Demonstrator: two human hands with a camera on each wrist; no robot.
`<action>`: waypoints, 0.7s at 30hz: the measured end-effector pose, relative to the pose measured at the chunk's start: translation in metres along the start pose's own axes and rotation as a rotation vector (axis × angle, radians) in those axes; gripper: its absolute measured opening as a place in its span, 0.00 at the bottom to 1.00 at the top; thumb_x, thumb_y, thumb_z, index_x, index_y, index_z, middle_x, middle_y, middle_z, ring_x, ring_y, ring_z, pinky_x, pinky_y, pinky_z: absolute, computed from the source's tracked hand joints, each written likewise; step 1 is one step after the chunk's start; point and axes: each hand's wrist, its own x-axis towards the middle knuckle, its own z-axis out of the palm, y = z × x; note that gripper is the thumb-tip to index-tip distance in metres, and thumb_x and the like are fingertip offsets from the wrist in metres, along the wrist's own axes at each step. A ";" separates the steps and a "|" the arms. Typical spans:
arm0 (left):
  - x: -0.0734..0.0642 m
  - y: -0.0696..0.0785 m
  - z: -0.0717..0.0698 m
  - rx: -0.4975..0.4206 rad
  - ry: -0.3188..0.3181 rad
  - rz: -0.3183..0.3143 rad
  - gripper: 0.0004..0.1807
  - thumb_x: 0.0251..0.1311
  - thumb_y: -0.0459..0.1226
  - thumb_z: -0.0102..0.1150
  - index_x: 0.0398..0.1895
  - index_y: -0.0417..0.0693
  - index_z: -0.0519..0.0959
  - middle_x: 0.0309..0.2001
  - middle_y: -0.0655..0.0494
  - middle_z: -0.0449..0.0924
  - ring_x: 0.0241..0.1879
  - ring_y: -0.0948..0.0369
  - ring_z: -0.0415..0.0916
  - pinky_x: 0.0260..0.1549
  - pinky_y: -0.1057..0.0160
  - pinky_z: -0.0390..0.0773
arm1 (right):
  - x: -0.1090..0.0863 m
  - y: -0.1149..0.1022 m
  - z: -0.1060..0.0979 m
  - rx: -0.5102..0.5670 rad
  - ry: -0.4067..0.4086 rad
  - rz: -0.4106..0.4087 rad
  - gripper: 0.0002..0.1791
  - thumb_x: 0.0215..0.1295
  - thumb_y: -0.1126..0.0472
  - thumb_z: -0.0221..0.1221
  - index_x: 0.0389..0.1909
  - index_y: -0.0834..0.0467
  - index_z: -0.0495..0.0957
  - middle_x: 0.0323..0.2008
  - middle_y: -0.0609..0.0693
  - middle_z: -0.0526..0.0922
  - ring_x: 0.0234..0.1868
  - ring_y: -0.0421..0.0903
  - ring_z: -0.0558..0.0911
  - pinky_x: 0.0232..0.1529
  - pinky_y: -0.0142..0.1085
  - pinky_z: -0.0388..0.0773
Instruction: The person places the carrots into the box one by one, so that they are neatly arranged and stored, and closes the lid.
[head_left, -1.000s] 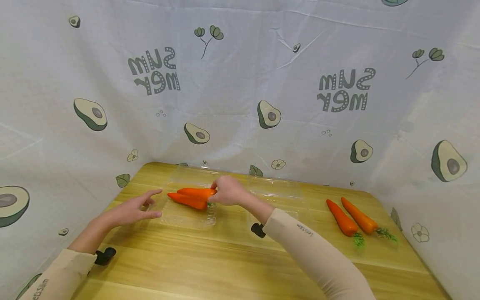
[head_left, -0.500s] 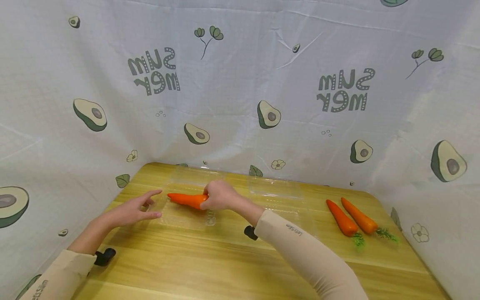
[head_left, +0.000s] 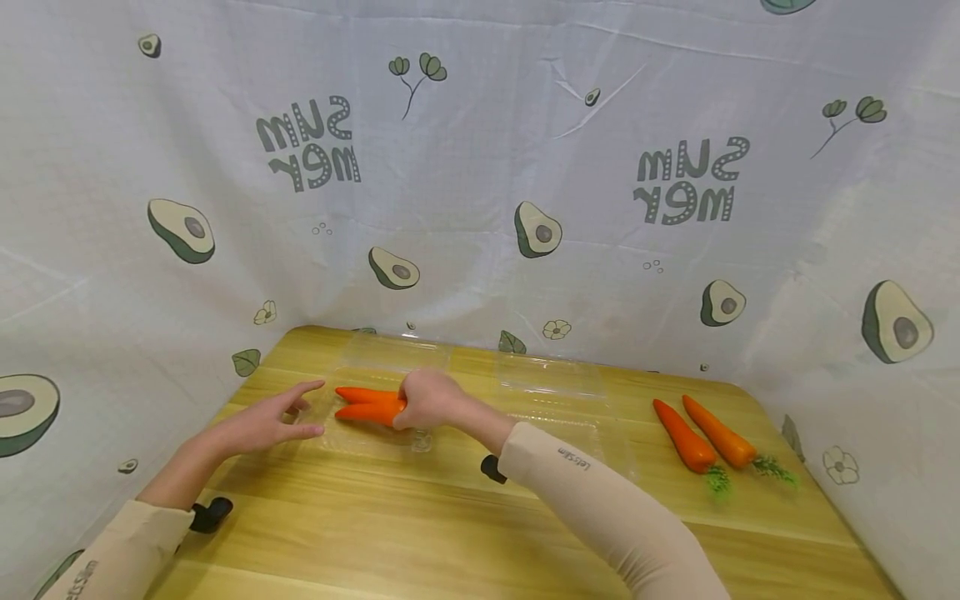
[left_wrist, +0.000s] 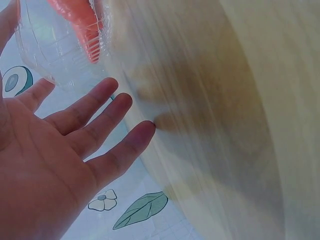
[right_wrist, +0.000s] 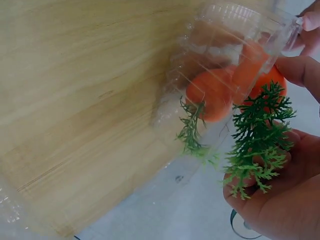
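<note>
Thumb and fingers of my right hand (head_left: 433, 398) grip the thick end of an orange carrot (head_left: 372, 412), held over a clear plastic clamshell box (head_left: 422, 442). Its green leafy top (right_wrist: 260, 135) hangs past the fingers in the right wrist view. A second carrot (head_left: 365, 393) lies in the box just beyond it, both tips pointing left. Through the clear wall, the right wrist view shows the second carrot's thick end (right_wrist: 207, 97). My left hand (head_left: 262, 422) holds nothing, its fingers spread beside the box's left side.
Another clear clamshell box (head_left: 551, 375) stands to the right, its lid up against the printed curtain (head_left: 465, 167), partly behind my right forearm. Farther right on the wooden table (head_left: 450, 533) lie a red-orange carrot (head_left: 682, 437) and a lighter orange carrot (head_left: 720, 433).
My right hand has brought the held carrot from the far side of the second carrot, across it, to the near side. My left hand has stayed in place.
</note>
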 end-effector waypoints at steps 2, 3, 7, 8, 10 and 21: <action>0.000 0.001 0.000 -0.002 -0.002 -0.002 0.46 0.66 0.52 0.63 0.79 0.42 0.52 0.61 0.32 0.73 0.60 0.39 0.73 0.55 0.37 0.73 | 0.000 -0.001 0.001 -0.005 -0.007 0.000 0.22 0.54 0.52 0.68 0.12 0.48 0.64 0.14 0.41 0.57 0.17 0.38 0.60 0.20 0.31 0.55; 0.000 0.001 0.000 -0.003 -0.004 0.000 0.46 0.66 0.51 0.63 0.79 0.42 0.52 0.61 0.32 0.73 0.59 0.39 0.73 0.55 0.37 0.73 | 0.000 -0.002 0.001 -0.004 -0.011 -0.003 0.22 0.54 0.52 0.68 0.12 0.48 0.64 0.14 0.41 0.58 0.18 0.39 0.60 0.20 0.31 0.55; 0.000 0.002 0.000 -0.007 -0.010 0.001 0.47 0.66 0.51 0.63 0.79 0.42 0.52 0.61 0.32 0.72 0.60 0.39 0.73 0.55 0.37 0.74 | 0.001 -0.002 0.004 -0.019 -0.022 -0.007 0.23 0.55 0.51 0.68 0.12 0.49 0.64 0.14 0.41 0.58 0.18 0.39 0.61 0.20 0.32 0.57; 0.001 0.002 0.000 -0.007 -0.010 0.001 0.47 0.66 0.52 0.63 0.79 0.42 0.52 0.61 0.32 0.72 0.60 0.39 0.73 0.55 0.37 0.74 | 0.001 -0.002 0.004 -0.022 -0.027 -0.004 0.24 0.55 0.51 0.68 0.11 0.49 0.64 0.14 0.41 0.58 0.18 0.39 0.60 0.20 0.32 0.57; 0.001 0.001 0.000 -0.007 -0.010 0.000 0.47 0.66 0.52 0.62 0.79 0.42 0.51 0.62 0.32 0.72 0.60 0.38 0.72 0.55 0.37 0.74 | 0.002 -0.003 0.005 -0.024 -0.039 0.004 0.24 0.55 0.51 0.68 0.11 0.49 0.63 0.14 0.41 0.57 0.19 0.39 0.60 0.20 0.32 0.57; 0.000 0.003 0.001 -0.011 -0.017 -0.006 0.46 0.67 0.51 0.62 0.79 0.43 0.51 0.61 0.34 0.72 0.60 0.40 0.73 0.54 0.38 0.74 | 0.001 -0.008 0.006 -0.025 -0.089 0.025 0.21 0.57 0.52 0.68 0.13 0.50 0.67 0.15 0.42 0.60 0.20 0.40 0.63 0.21 0.33 0.59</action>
